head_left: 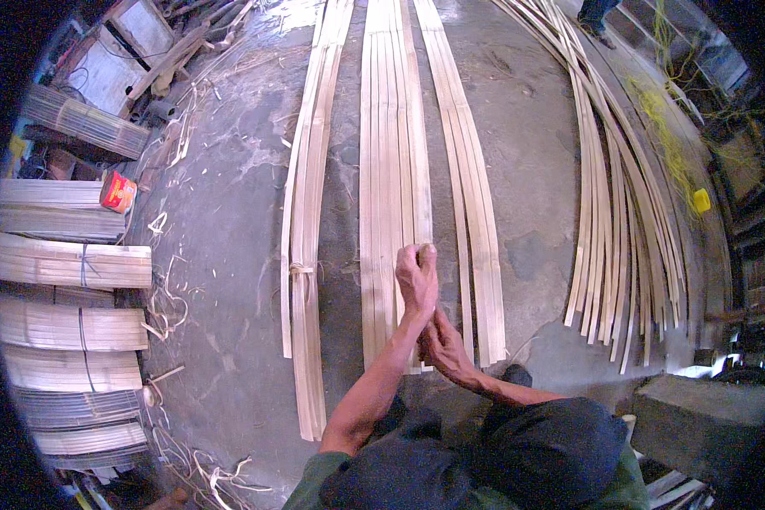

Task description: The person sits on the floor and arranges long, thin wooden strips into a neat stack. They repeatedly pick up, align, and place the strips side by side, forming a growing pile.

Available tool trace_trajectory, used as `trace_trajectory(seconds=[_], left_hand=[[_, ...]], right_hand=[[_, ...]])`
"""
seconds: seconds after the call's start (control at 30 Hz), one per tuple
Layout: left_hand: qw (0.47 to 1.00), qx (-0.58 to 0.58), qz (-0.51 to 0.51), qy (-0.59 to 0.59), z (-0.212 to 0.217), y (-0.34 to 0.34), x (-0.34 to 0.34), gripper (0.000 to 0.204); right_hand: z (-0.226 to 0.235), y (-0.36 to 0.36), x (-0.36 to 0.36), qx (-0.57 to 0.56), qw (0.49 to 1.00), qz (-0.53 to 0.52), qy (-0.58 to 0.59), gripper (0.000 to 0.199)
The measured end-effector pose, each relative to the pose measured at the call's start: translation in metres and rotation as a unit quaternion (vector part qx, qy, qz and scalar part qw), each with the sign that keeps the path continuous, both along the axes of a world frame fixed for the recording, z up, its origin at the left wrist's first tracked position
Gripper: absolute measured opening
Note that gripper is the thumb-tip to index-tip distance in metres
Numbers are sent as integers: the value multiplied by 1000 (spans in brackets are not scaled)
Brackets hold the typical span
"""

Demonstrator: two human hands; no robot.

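Long pale bamboo strips (pixel 387 170) lie side by side in a flat row on the floor, running away from me. At the right edge of this row, my left hand (pixel 417 276) is closed around a strip, thumb side up. Just below it, closer to my body, my right hand (pixel 447 344) is closed against the same edge near the strip ends. Its fingers are partly hidden. To the left lies a narrower bundle of strips (pixel 310 212) with a tie around it. Another narrow row of strips (pixel 472 195) lies to the right.
A loose fan of thin strips (pixel 625 246) spreads over the floor at the right. Tied bundles of slats (pixel 76 263) are stacked along the left, with a red tin (pixel 118 193) on them. A grey block (pixel 697 416) stands at the lower right. Shavings litter the left floor.
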State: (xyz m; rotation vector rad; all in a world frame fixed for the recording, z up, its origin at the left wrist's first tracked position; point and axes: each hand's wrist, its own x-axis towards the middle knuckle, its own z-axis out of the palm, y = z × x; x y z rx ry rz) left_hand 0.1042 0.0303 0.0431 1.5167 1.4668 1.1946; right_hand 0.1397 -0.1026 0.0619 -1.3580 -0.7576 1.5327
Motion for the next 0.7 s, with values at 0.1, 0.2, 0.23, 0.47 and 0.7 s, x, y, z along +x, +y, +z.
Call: trace_trajectory(seconds=[0.1, 0.2, 0.23, 0.47, 0.7], left_hand=[[996, -61, -37, -46, 0, -6, 22, 35], [987, -154, -48, -9, -31, -11, 34, 37], [988, -141, -68, 9, -45, -13, 33, 39], [987, -104, -106, 59, -64, -36, 37, 37], [977, -72, -159, 119, -62, -50, 35, 57]], right_hand=[[-5, -5, 17, -30, 997, -39, -58, 44], [-2, -11, 24, 30, 994, -51, -97, 54], [-27, -17, 30, 82, 975, -32, -202, 57], [-21, -36, 46, -64, 968, 53, -237, 70], [-55, -53, 73, 105, 916, 95, -375, 78]])
